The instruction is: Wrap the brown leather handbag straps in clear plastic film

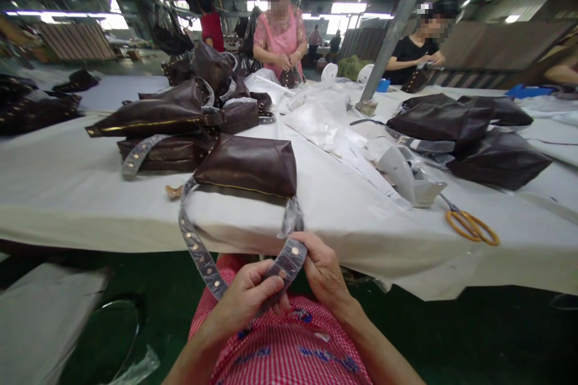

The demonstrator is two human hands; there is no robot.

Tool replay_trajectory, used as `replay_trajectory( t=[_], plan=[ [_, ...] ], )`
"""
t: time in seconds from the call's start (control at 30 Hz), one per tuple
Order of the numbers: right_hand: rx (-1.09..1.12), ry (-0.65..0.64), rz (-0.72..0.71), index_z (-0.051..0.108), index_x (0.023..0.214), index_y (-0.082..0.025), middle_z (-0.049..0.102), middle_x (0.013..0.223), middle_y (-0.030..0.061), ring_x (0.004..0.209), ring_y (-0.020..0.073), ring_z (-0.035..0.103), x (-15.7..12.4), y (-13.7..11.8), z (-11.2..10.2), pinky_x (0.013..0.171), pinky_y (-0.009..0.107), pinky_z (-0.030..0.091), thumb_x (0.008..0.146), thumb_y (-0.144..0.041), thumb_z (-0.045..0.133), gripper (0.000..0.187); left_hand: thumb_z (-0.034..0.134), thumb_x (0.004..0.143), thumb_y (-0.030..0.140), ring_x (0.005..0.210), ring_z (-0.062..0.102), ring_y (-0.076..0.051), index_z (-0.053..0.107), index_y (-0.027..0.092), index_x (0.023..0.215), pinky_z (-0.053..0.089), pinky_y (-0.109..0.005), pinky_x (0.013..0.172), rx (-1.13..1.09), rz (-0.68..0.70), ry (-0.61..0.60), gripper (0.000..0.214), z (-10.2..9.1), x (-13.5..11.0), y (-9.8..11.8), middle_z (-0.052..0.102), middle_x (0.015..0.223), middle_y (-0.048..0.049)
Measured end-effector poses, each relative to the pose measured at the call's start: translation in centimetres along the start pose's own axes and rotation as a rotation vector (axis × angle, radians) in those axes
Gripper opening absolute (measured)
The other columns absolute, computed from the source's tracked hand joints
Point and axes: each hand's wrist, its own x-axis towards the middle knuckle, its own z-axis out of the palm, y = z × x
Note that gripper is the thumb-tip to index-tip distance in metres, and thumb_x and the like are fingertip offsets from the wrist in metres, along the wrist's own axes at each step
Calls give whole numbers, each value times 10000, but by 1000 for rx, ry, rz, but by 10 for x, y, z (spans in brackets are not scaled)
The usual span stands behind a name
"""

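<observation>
A dark brown leather handbag (pixel 253 162) lies on the table near its front edge. From its left corner a studded bag strap (pixel 194 237), wrapped in clear plastic, loops down past the edge to my lap. My left hand (pixel 255 289) is closed round this strap, thumb on top. My right hand (pixel 323 261) is closed too, pinching the strap close to its upper bend by a gold stud. A crumpled piece of clear plastic (pixel 292 216) hangs at the bag's right corner, just above my right hand.
More brown bags (pixel 158 108) are piled behind, with others (pixel 469 126) at the right. A white tape dispenser (pixel 409 177) and orange-handled scissors (pixel 472 225) lie to the right. Plastic sheets (pixel 320 114) cover the middle. A metal post (pixel 397 24) rises there. Two co-workers (pixel 282 42) work opposite.
</observation>
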Motion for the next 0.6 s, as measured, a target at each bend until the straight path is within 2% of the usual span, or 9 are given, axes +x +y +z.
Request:
replay_trajectory(
  t=[0.07,0.17,0.23,0.27,0.3,0.37,0.43,0.5,0.6],
  plan=[
    [138,10,121,719,898,-213,655,897,43,838,174,625,0,-8,5,764,275,518,853,-198,503,221,695,759,435,509,533,-110,539,180,823,379,-204,493,-4,47,84,305,1,4,-9,627,632,9],
    [411,-39,349,694,767,-199,606,746,5,708,149,562,0,-13,13,669,249,473,819,-284,576,156,711,744,322,603,542,-123,535,203,819,417,-214,566,58,189,318,225,6,9,-22,587,692,29],
    [652,-47,517,665,742,-198,596,674,-25,631,129,523,-1,-12,20,622,236,453,737,-280,658,83,702,753,276,718,569,-152,584,201,789,451,-234,669,173,299,441,144,9,9,-27,606,762,4],
    [762,-27,589,652,747,-201,598,659,-38,605,119,511,-2,-12,23,604,229,446,681,-254,697,96,698,759,265,769,581,-168,621,202,813,460,-245,712,217,326,462,112,9,9,-28,626,805,-9],
    [851,3,648,641,757,-206,607,658,-47,592,113,508,-3,-11,26,591,223,444,624,-219,725,158,692,767,258,811,594,-182,657,209,885,468,-255,747,235,327,451,133,9,9,-28,648,851,-19],
    [951,53,726,621,758,-212,619,658,-56,579,109,511,-3,-11,31,565,215,441,538,-160,750,260,680,782,249,884,620,-202,663,229,1092,481,-274,807,212,286,374,311,7,8,-25,687,953,-29],
    [984,60,774,598,719,-206,610,635,-56,561,105,507,-3,-12,33,537,210,432,515,-155,757,263,668,794,244,966,630,-215,635,239,1206,479,-289,876,180,256,290,413,2,8,-21,705,1043,-33],
    [991,46,809,580,684,-194,591,608,-56,533,93,489,-2,-13,35,508,200,412,521,-181,771,252,676,785,245,979,634,-217,692,220,1115,479,-283,888,161,267,279,331,-2,9,-18,717,1036,-32],
    [973,8,822,584,706,-176,594,616,-50,504,69,461,-2,-12,36,489,188,390,563,-252,807,276,715,737,262,752,645,-177,720,167,868,511,-249,704,83,242,342,162,-6,14,-17,718,793,-20]
  ],
)
